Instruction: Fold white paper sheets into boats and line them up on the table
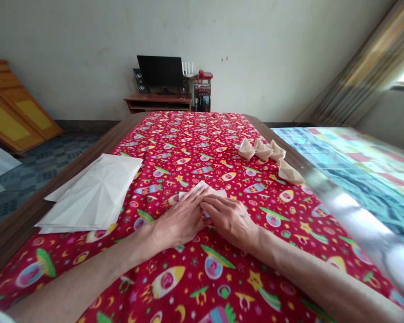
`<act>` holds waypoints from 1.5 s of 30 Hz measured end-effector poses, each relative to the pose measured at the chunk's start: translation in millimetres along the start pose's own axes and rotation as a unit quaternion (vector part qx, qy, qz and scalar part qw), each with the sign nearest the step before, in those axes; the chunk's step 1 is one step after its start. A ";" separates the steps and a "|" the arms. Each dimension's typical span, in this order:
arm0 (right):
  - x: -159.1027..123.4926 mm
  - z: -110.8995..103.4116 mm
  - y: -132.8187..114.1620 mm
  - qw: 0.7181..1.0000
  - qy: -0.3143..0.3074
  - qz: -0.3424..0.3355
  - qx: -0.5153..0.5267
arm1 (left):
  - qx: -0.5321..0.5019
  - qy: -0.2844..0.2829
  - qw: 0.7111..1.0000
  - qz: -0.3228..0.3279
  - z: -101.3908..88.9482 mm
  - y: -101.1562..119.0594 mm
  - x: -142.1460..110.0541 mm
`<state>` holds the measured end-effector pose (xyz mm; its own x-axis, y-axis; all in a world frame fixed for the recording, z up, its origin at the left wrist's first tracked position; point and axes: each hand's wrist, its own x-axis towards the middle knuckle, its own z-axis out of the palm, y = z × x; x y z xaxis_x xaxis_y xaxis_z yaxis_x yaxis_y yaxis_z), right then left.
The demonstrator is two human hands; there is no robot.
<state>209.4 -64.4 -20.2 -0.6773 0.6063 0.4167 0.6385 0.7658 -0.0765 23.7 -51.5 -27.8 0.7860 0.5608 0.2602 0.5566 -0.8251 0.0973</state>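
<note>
A small folded piece of white paper [203, 184] lies on the red cloth in front of me, its pointed top and side corners showing past my fingers. My left hand [183, 217] rests flat over its left part, fingers stretched out. From the right, my right hand [231, 219] bends over the paper with fingers pressed together, its fingertips meeting the left hand. Both hands hide most of the paper. To the left lies a stack of creased white paper sheets [96, 193]. Several folded paper boats [263, 150] stand at the upper right.
The red patterned cloth [168, 278] covers most of a brown wooden table [15, 231]. Beyond it, a monitor [160, 72] and speakers stand on a small desk [158, 102], near a red telephone [204, 75]. A bed [360, 166] adjoins on the right; a wooden cabinet [16, 107] stands left.
</note>
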 end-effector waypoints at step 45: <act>16.4 6.3 26.3 0.987 -0.030 -0.038 -0.154 | -0.032 0.141 0.986 -0.086 3.5 -45.6 -21.1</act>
<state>212.8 -33.0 -21.0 -0.7425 0.5683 0.3546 0.6592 0.7139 0.2362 -17.4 -25.5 -41.0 0.5702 0.6587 0.4910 0.6496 -0.7273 0.2214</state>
